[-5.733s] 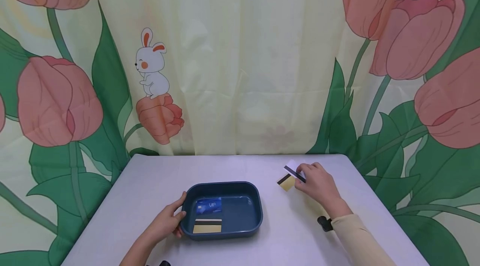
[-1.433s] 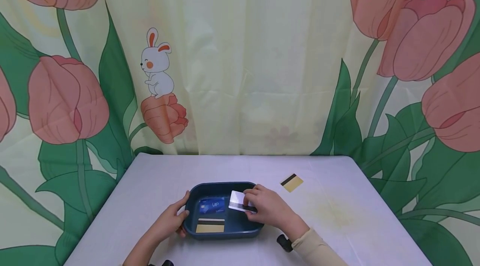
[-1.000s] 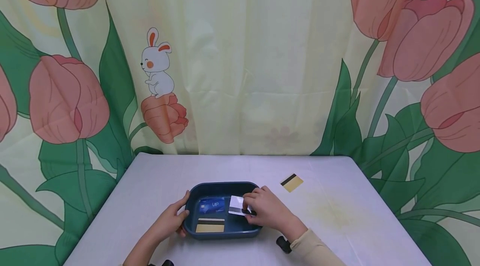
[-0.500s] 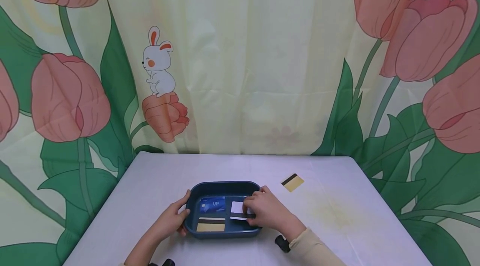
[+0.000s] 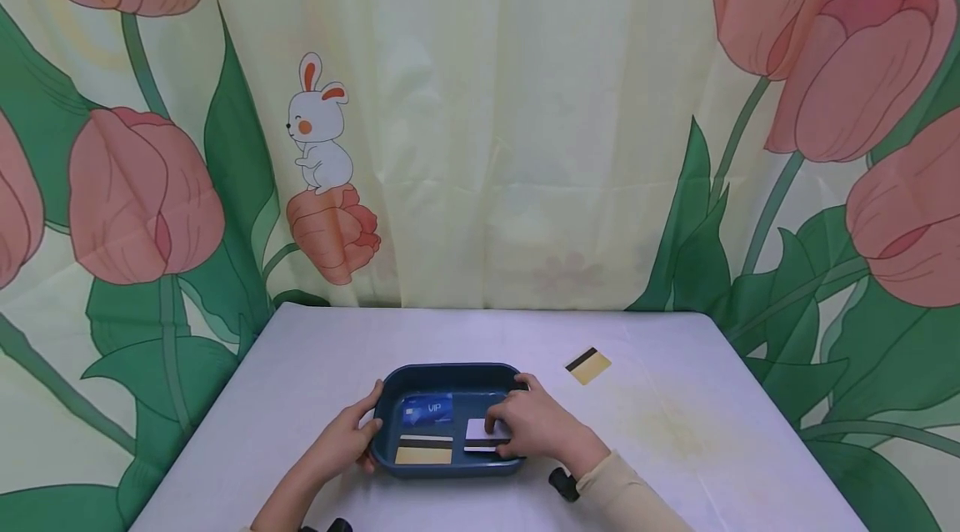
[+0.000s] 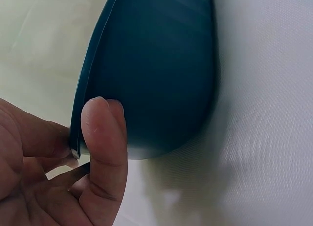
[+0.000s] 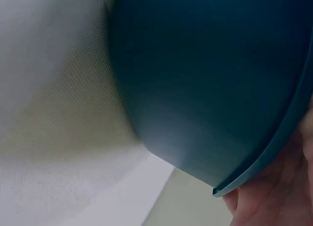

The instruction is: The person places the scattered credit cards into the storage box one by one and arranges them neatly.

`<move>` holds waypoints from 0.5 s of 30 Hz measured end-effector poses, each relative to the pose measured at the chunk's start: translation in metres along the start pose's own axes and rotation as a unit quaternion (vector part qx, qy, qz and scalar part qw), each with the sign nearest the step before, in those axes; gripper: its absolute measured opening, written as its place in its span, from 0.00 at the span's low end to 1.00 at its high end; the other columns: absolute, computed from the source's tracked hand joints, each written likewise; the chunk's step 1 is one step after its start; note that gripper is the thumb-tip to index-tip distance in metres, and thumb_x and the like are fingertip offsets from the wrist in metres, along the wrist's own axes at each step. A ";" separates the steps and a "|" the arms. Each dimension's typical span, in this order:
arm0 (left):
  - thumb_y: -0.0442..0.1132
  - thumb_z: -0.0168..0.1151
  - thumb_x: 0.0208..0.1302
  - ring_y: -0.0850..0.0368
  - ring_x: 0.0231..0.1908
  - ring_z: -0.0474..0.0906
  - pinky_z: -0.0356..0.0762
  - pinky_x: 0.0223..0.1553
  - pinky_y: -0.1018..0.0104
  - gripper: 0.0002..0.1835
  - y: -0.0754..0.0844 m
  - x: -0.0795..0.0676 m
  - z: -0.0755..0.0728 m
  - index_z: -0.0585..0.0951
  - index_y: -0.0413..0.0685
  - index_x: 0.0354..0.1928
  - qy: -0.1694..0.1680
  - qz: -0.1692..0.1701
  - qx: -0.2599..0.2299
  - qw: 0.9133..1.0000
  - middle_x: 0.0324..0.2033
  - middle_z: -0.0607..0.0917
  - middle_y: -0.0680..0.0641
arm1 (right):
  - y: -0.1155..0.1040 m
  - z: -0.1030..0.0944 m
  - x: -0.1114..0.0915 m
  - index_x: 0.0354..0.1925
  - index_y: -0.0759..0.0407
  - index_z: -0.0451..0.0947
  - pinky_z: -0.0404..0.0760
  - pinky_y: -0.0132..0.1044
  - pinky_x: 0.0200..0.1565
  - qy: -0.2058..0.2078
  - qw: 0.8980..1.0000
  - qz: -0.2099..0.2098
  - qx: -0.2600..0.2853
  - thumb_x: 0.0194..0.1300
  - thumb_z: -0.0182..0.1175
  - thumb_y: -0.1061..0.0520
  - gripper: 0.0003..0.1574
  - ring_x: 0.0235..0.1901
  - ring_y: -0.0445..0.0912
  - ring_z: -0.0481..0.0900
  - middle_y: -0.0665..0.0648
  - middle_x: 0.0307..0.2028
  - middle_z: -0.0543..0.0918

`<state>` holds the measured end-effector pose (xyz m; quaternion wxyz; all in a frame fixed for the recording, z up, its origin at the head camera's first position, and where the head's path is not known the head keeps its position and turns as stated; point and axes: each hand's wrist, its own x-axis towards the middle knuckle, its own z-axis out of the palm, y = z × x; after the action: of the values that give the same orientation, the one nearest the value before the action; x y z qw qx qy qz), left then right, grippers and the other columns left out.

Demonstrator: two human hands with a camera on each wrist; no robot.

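Note:
A dark blue tray [image 5: 480, 377] stands on the white table in the head view. My left hand [image 5: 347, 435] grips its left end; in the left wrist view the thumb [image 6: 103, 138] lies against the outer wall. Inside the tray's right half, my right hand [image 5: 536, 424] holds a white card [image 5: 476, 434] with a dark stripe, low at the tray's floor, its right part covered by the fingers. A blue VIP card [image 5: 427, 409] lies at the back left of the tray. In front of it lies a gold card [image 5: 423, 453] with a dark stripe.
Another gold card [image 5: 588, 366] with a dark stripe lies on the table [image 5: 637, 465], behind and right of the tray. A curtain [image 5: 487, 123] printed with tulips and a rabbit hangs behind the table's back edge. Black wrist devices [image 5: 563, 484] sit by both wrists.
My right hand carried the white card from beside the loose gold card into the tray, then lowered it and drew it toward the front. My left hand stayed on the tray.

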<state>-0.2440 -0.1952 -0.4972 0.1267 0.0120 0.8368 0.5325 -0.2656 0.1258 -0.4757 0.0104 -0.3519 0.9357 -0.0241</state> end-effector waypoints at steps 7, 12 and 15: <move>0.28 0.51 0.77 0.50 0.15 0.77 0.84 0.23 0.56 0.35 0.002 -0.001 0.000 0.55 0.43 0.81 -0.004 0.002 -0.003 1.000 0.69 0.66 0.24 | 0.002 0.003 0.000 0.41 0.38 0.88 0.58 0.63 0.74 -0.017 0.999 0.009 0.036 0.56 0.76 0.43 0.14 0.42 0.38 0.81 0.36 0.33 0.87; 0.28 0.51 0.76 0.51 0.15 0.77 0.84 0.22 0.57 0.35 0.003 -0.003 -0.001 0.55 0.42 0.81 -0.004 0.003 -0.003 1.000 0.70 0.66 0.24 | 0.001 0.002 0.001 0.43 0.38 0.88 0.57 0.62 0.75 -0.017 0.999 0.014 0.047 0.56 0.77 0.43 0.15 0.42 0.37 0.80 0.36 0.37 0.88; 0.28 0.51 0.77 0.51 0.15 0.77 0.84 0.22 0.57 0.35 0.003 -0.003 -0.001 0.55 0.42 0.81 -0.003 0.004 -0.001 1.000 0.70 0.66 0.24 | 0.000 0.002 0.000 0.43 0.38 0.88 0.56 0.62 0.75 -0.020 0.998 0.017 0.053 0.56 0.77 0.44 0.15 0.43 0.37 0.80 0.36 0.38 0.88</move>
<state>-0.2417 -0.1950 -0.4935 0.1269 0.0165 0.8356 0.5341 -0.2660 0.1258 -0.4776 0.0484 -0.3354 0.9385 -0.0668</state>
